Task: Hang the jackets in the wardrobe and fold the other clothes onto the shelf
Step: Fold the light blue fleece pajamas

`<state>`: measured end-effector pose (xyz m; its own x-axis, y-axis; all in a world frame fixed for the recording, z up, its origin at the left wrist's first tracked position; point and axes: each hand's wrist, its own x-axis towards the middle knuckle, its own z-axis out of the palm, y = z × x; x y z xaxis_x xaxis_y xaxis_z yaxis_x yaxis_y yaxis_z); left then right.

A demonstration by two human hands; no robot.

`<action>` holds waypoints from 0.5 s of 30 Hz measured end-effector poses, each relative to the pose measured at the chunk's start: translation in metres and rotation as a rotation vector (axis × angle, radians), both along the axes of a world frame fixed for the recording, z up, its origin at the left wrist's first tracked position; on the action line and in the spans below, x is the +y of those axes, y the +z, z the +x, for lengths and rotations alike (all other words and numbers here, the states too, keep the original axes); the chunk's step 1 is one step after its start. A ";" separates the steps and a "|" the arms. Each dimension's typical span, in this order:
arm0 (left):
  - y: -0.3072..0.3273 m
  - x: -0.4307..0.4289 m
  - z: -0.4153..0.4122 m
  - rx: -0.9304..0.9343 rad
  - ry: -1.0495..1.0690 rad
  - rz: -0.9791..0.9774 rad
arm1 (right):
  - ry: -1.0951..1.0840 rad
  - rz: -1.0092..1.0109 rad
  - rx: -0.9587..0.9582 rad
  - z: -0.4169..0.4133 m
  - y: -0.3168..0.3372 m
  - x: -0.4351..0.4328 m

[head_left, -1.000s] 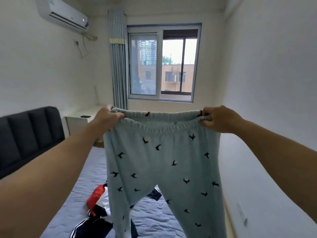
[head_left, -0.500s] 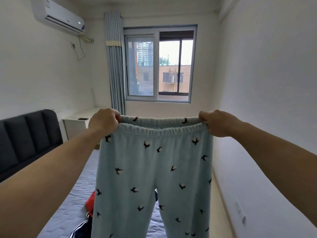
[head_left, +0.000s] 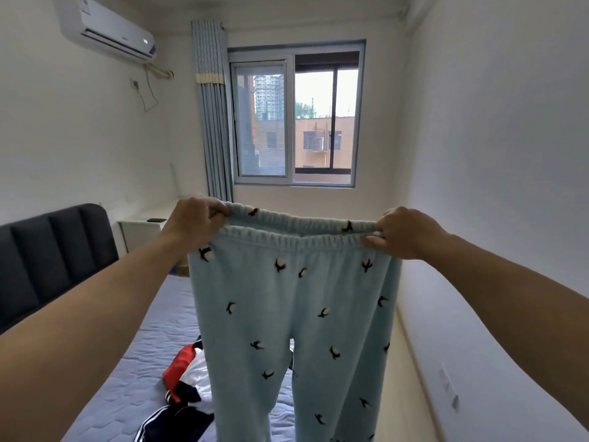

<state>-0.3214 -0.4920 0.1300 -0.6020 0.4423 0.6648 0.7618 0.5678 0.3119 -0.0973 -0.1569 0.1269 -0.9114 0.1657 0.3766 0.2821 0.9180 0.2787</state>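
Light blue fleece pyjama trousers [head_left: 296, 314] with small black bird prints hang in the air in front of me, legs dangling over the bed. My left hand [head_left: 196, 223] grips the left end of the elastic waistband. My right hand [head_left: 403, 232] grips the right end, and the waistband is stretched between them at chest height. A pile of other clothes [head_left: 186, 393], red, white and navy with white stripes, lies on the bed below, partly hidden by the trousers.
The bed [head_left: 140, 352] with a blue-grey quilted cover fills the lower left, its dark headboard [head_left: 47, 260] against the left wall. A white nightstand [head_left: 140, 231] stands beyond. A narrow floor strip [head_left: 411, 378] runs along the right wall. A window [head_left: 294, 119] is ahead.
The trousers shook from a twisted hang into a flatter spread. My hands stay on the waistband, which has opened slightly so its back edge shows.
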 end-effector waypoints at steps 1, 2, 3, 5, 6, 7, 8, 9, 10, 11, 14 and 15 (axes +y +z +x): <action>0.000 0.000 0.001 0.017 -0.037 -0.004 | -0.004 -0.011 0.010 0.000 0.000 0.001; 0.000 -0.001 0.001 0.015 -0.065 -0.014 | 0.013 -0.021 0.012 0.000 -0.001 0.002; 0.001 -0.001 0.001 -0.004 -0.083 -0.034 | 0.037 -0.037 0.011 0.000 -0.001 0.002; 0.001 -0.003 0.000 -0.031 -0.104 -0.086 | 0.092 -0.105 0.033 0.003 0.000 0.001; 0.001 -0.004 -0.001 -0.020 -0.109 -0.108 | 0.121 -0.130 0.050 0.004 0.000 0.000; 0.001 -0.005 -0.002 0.003 -0.112 -0.126 | 0.139 -0.132 0.061 0.006 0.001 -0.002; 0.000 -0.005 -0.003 0.036 -0.112 -0.139 | 0.150 -0.115 0.062 0.008 0.001 -0.004; -0.001 -0.004 -0.004 0.070 -0.107 -0.144 | 0.156 -0.086 0.047 0.009 0.001 -0.007; -0.002 -0.003 -0.005 0.096 -0.102 -0.142 | 0.169 -0.051 0.002 0.009 0.001 -0.012; -0.003 0.000 -0.006 0.114 -0.100 -0.138 | 0.184 -0.016 -0.070 0.009 0.001 -0.019; -0.004 0.009 -0.007 0.174 -0.111 -0.168 | 0.214 0.118 -0.303 0.006 0.001 -0.041; -0.004 0.012 -0.007 0.197 -0.120 -0.186 | 0.209 0.183 -0.364 0.005 0.000 -0.048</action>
